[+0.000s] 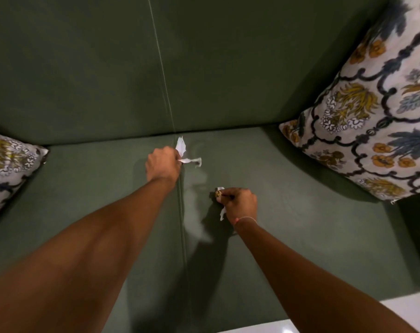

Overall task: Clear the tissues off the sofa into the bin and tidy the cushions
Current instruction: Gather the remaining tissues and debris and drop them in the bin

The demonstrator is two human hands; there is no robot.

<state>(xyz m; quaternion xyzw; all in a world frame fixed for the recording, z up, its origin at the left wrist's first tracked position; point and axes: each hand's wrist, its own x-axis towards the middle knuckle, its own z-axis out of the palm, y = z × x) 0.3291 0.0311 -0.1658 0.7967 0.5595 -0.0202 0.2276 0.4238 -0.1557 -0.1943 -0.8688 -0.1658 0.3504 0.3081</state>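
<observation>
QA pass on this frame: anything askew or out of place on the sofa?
Yes. The right floral cushion sits tilted, one corner dug into the green sofa seat. The left cushion lies slumped. Both hands, left and right, clutch crumpled tissues.

The sofa (276, 212) is plain dark green with a paler green seam line. The 2 cushions, the big cushion (372, 116) and the small cushion (9, 162), are off-white with mustard-yellow flowers, slate-blue leaves and dark curling vines. The 2 tissues, one tissue (183, 150) and the other tissue (221, 213), are white. A wrist thread (246, 218) looks pink and white.
</observation>
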